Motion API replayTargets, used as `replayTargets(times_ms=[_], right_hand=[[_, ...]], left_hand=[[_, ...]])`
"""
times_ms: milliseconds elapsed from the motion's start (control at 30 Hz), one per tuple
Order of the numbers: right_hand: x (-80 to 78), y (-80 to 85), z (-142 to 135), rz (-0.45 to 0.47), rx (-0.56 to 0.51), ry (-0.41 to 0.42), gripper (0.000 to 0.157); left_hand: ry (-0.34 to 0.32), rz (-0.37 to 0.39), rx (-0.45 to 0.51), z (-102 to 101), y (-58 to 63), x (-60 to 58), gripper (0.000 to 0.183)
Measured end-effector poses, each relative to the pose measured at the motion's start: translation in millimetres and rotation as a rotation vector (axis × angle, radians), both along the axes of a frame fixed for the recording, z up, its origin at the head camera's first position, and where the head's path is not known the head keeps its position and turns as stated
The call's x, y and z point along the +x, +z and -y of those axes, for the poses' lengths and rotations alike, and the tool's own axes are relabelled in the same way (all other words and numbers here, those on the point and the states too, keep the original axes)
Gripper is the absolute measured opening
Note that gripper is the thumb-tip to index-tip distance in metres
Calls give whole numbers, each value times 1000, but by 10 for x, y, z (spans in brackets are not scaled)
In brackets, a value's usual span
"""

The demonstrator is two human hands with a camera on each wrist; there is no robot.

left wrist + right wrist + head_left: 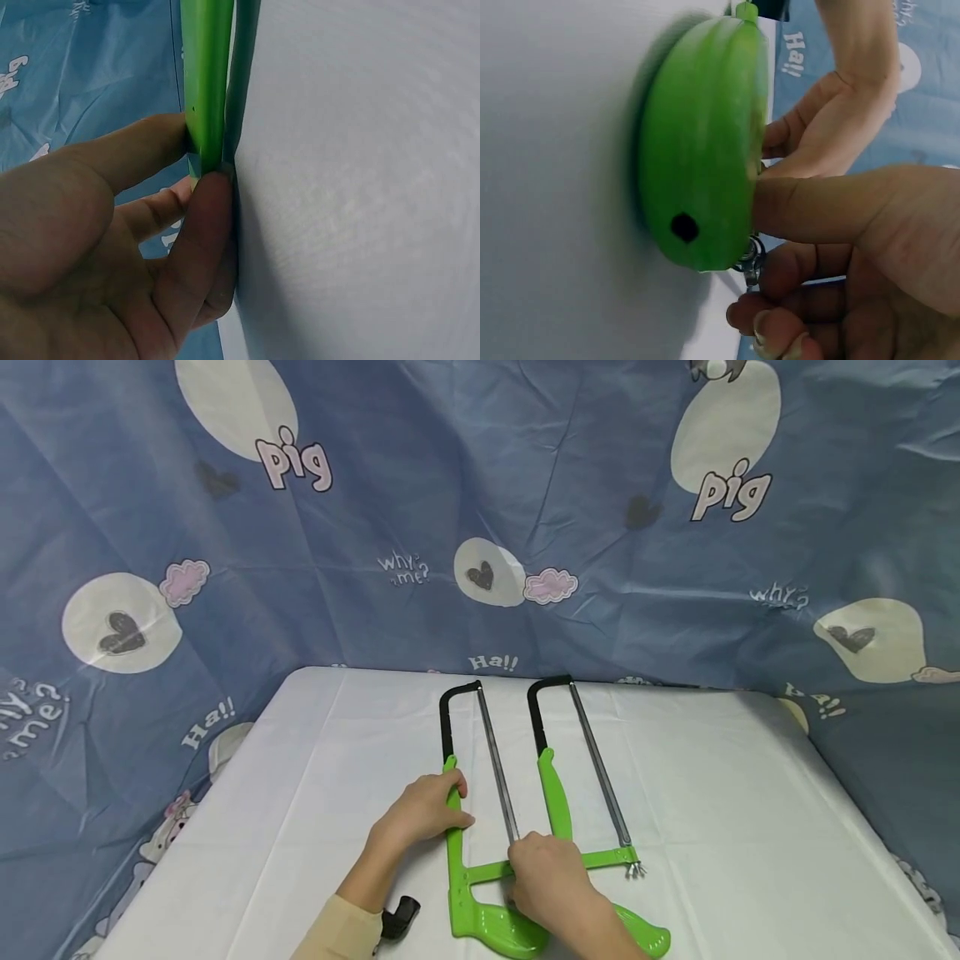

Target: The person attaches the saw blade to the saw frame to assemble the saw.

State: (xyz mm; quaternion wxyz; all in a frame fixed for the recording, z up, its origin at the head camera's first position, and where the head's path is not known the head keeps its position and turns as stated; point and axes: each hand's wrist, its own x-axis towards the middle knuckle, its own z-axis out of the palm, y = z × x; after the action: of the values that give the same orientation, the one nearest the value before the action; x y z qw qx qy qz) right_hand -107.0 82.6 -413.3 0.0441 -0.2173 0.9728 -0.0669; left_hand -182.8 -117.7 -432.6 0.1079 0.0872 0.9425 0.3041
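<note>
Two hacksaws with green handles and black front frames lie side by side on the white table. On the left hacksaw (498,928), my left hand (423,806) grips the green frame bar, thumb on one side and fingers on the other. My right hand (551,872) is at the near end of that saw's blade (495,756), hiding it in the head view. In the right wrist view, its curled fingers hold the metal wing nut (751,264) beside the green handle (697,142). The right hacksaw (555,793) is partly covered by my right hand.
The right saw's wing nut (636,868) sticks out at its blade's near end. A black object (401,917) is by my left sleeve. Behind the white-covered table (750,827) hangs a blue printed cloth (420,485).
</note>
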Motion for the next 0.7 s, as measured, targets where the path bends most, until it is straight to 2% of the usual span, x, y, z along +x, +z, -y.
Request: replayTargets(times_ms=[200,433,700], right_hand=[[17,-9,32,-50,42,-44,23],[42,-2,80,-89,96,-58,13],[73,-5,127,-109,76,-48,15]], left_hand=[[-5,-4,3,-9,4,-1,33],[-8,-4,-4,-7,14,-2,33],[-6,-7,-7,-3,6,1,33]])
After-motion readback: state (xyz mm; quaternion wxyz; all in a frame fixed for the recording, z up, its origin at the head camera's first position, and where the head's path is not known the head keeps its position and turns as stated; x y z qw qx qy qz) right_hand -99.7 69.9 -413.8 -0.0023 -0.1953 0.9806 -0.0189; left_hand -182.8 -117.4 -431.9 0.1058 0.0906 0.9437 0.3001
